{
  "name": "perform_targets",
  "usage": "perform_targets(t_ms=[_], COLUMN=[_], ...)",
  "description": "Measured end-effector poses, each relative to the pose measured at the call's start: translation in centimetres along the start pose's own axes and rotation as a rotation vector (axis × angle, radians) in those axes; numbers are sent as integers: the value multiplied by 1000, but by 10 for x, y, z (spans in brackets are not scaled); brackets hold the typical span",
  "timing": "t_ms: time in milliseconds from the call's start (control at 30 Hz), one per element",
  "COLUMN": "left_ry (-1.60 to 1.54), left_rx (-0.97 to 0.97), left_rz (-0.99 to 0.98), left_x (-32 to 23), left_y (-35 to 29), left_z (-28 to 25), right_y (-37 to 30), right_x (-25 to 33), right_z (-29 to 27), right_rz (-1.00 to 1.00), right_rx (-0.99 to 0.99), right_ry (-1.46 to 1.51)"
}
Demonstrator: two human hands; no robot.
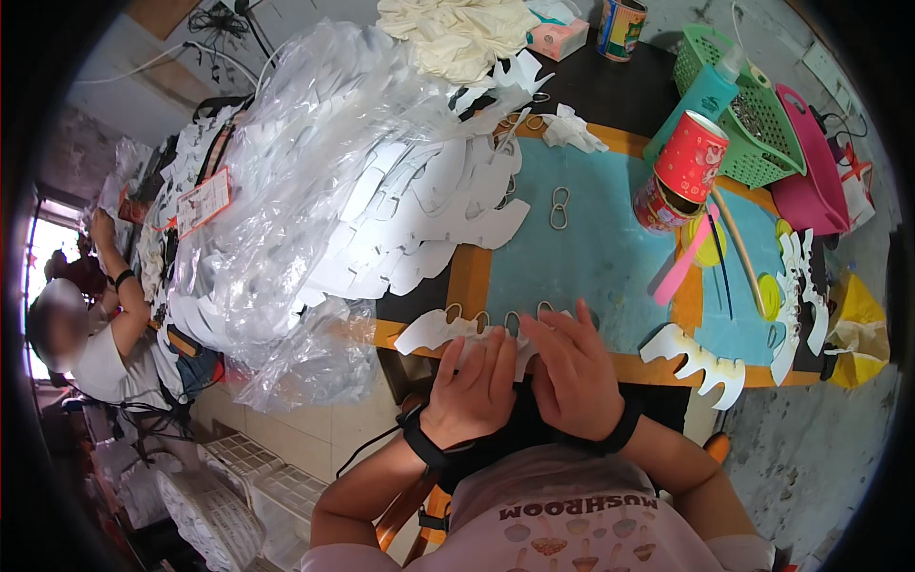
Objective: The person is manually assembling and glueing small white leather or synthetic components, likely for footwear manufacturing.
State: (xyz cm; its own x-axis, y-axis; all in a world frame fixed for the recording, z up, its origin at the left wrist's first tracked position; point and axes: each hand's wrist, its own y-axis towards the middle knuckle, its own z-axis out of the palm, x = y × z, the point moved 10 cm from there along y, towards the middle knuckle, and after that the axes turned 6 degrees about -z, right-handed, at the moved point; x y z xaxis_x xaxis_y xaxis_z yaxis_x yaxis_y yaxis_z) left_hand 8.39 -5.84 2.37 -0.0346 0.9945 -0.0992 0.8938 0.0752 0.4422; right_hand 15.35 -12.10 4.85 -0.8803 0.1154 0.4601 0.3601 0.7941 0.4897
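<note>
At the table's front edge lies a white scalloped cut-out sheet [426, 331], partly covered by my hands. Several metal wire loops [455, 312] stand along its far edge. My left hand [472, 389] lies over the sheet's middle, fingers stretched forward and close together, thumb hidden. Beside it, my right hand [579, 381] reaches over the sheet's right part with its fingers extended and slightly apart. Both hands touch or hover just over the sheet; I cannot tell which. A loose figure-eight wire ring [559, 208] rests on the blue mat [600, 257] farther back.
A big pile of white cut-outs [410, 214] under clear plastic [257, 181] fills the left. At right stand red cans [693, 157], a teal bottle [701, 100], a green basket [762, 133], a pink basin [810, 181] and stained cut-outs [696, 362]. Another person [105, 334] sits far left.
</note>
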Motion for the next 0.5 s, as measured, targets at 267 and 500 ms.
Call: perform_targets(t_ms=[267,500], left_ry=[-61,-28], left_rx=[5,41], left_rz=[-79,-82], left_x=[8,9], left_y=[-6,-10], left_z=[4,5], right_y=[-13,-17], right_x=[-2,1], right_z=[8,10], right_rz=[43,-24], right_rx=[-22,22], right_ry=[84,-14])
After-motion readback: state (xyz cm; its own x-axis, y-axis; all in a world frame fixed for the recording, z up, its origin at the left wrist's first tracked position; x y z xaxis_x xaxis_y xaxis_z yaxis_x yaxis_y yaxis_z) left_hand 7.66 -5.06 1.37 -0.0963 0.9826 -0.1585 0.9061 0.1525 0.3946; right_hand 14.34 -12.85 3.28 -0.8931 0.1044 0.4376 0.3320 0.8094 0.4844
